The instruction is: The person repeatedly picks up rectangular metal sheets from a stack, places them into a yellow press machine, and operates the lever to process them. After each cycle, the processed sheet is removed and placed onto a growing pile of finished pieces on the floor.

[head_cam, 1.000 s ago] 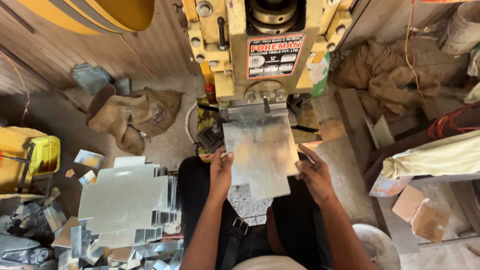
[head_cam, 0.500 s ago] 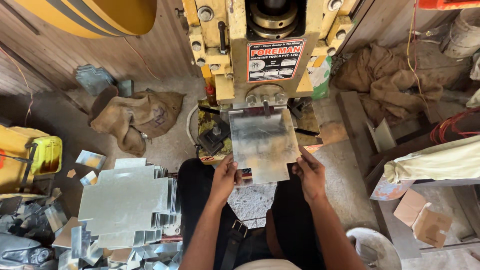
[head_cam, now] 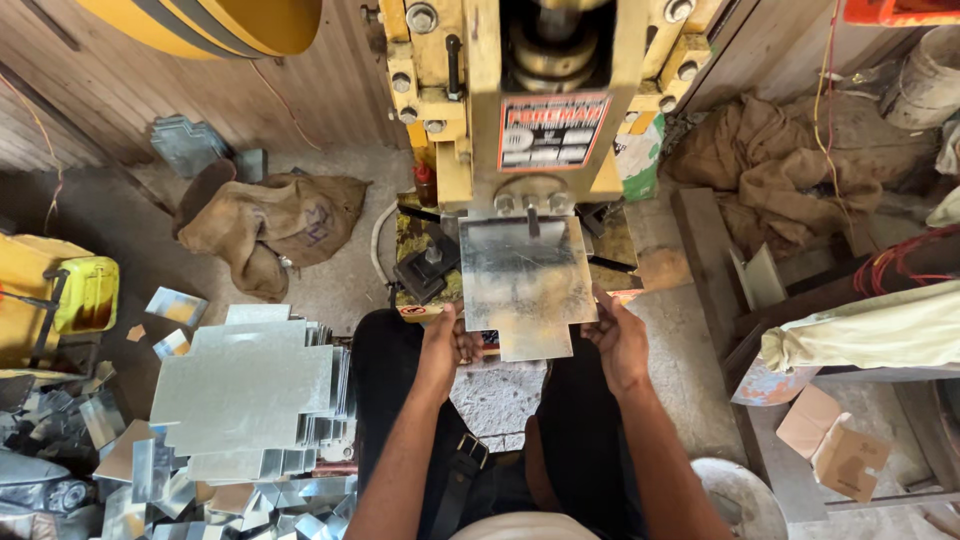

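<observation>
Metal sheet (head_cam: pixel 524 285) deeper under press (head_cam: pixel 530 110) (both hands)

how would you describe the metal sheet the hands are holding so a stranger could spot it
Find the yellow press machine at top centre. Just below its head, a flat shiny metal sheet with notched near corners is gripped by the left hand and right hand, unlike the sheets stacked on the left.

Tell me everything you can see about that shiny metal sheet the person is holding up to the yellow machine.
The metal sheet is thin, flat, silver-grey and looks like galvanised steel, with a dull, patchy shine. It is roughly square, with the two near corners cut away so a tab sticks out toward the person. It lies about level, its far edge pushed under the head of the yellow press. The left hand grips its near left edge and the right hand its near right edge, fingers on the rim.
</observation>
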